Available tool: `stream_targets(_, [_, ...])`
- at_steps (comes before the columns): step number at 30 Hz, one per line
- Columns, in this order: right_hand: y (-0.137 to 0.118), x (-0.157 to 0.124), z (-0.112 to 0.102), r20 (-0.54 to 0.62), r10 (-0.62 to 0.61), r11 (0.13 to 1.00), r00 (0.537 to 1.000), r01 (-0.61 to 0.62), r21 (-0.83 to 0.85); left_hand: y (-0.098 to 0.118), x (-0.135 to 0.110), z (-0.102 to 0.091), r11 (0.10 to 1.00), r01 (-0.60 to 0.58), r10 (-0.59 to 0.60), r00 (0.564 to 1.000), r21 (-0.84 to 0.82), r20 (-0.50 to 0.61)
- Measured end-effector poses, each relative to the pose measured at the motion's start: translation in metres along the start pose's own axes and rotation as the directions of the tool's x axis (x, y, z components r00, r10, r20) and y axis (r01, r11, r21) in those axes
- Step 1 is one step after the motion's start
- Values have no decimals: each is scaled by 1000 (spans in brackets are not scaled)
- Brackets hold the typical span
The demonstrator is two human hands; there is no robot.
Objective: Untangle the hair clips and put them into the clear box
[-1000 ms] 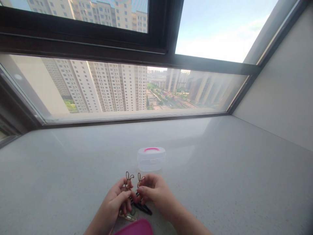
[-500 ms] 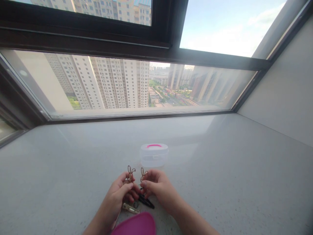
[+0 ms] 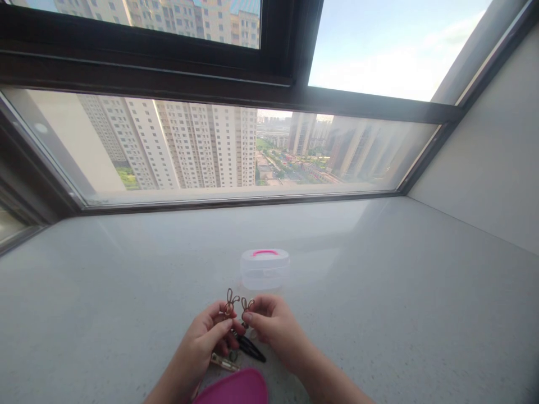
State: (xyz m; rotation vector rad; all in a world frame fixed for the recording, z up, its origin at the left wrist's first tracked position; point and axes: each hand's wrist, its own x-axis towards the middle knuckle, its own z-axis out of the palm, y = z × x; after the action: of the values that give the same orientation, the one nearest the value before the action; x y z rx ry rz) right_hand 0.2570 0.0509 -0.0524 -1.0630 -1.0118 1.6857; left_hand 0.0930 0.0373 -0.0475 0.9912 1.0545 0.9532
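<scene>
Between the fingertips of my left hand (image 3: pixel 210 331) is a thin brown rabbit-eared loop piece (image 3: pixel 229 306), its ears pointing up. My right hand (image 3: pixel 278 325) pinches a similar, smaller-looking rabbit-eared loop piece (image 3: pixel 246 304) close beside it. Both hands are closed, fingertips nearly meeting; the lower parts of the pieces are hidden by fingers. Just below them a black hair clip (image 3: pixel 251 349) lies on the counter. A pale gold clip (image 3: pixel 225 363) and a small dark ring (image 3: pixel 233 355) lie by my left hand.
A clear plastic box (image 3: pixel 265 272) with a pink handle stands beyond my hands on the pale speckled counter (image 3: pixel 400 292). The rounded end of a bright pink tray-like item (image 3: pixel 240 387) shows at the bottom edge. A dark-framed window (image 3: pixel 236 203) borders the far side.
The left rabbit-eared piece has shifted right, closer to the other. The right piece has dipped slightly and shows less above the fingers.
</scene>
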Motion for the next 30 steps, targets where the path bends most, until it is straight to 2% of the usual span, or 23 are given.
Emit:
stream_targets(3, [0,0,0,-4,0,1000,1000,0,-8,3,-1,2,1000,-3,3,1000,27,2])
stream_targets(14, [0,0,4,98,12,999,995,-15,31,3,-2,3,990,-29,29,1000,138,2])
stream_targets(20, [3,2,4,74,9,999,997,-7,-38,4,-2,1,982,-58,43,995,180,87])
stream_targets(25, [5,1,2,64,-60,992,996,67,-108,8,-4,3,974,-48,37,998,220,56])
stream_targets(30, [13,-2,0,11,-238,923,971,229,-310,12,-7,6,984,-10,4,1000,179,30])
